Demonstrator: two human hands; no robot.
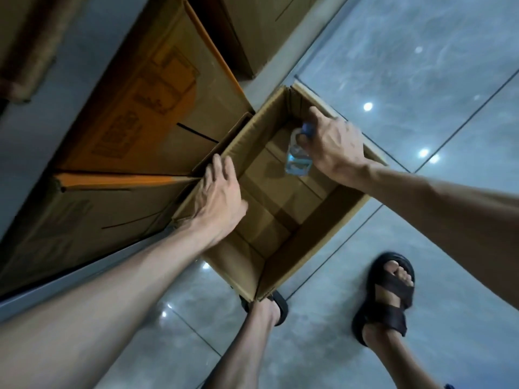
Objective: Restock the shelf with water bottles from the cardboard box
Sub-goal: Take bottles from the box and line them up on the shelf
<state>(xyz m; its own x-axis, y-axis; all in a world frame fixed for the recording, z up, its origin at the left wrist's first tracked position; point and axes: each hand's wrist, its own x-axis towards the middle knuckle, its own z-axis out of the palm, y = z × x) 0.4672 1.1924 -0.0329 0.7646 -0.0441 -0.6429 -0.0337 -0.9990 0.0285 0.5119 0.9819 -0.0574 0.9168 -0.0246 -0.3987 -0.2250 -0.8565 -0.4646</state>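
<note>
An open cardboard box (269, 265) stands on the tiled floor in the middle of the view. Inside it, at the far corner, one clear water bottle (297, 160) with a blue cap stands upright. My right hand (332, 148) is closed around the bottle's neck and cap. My left hand (217, 203) lies flat on the box's left rim, fingers spread over the edge. The rest of the box floor is bare cardboard with brown tape.
Large closed cardboard cartons (134, 130) with orange print are stacked to the left of the box, another carton (252, 29) stands behind. My two feet in dark sandals (389, 299) are on the glossy grey tiles (421, 66) near the box's front corner.
</note>
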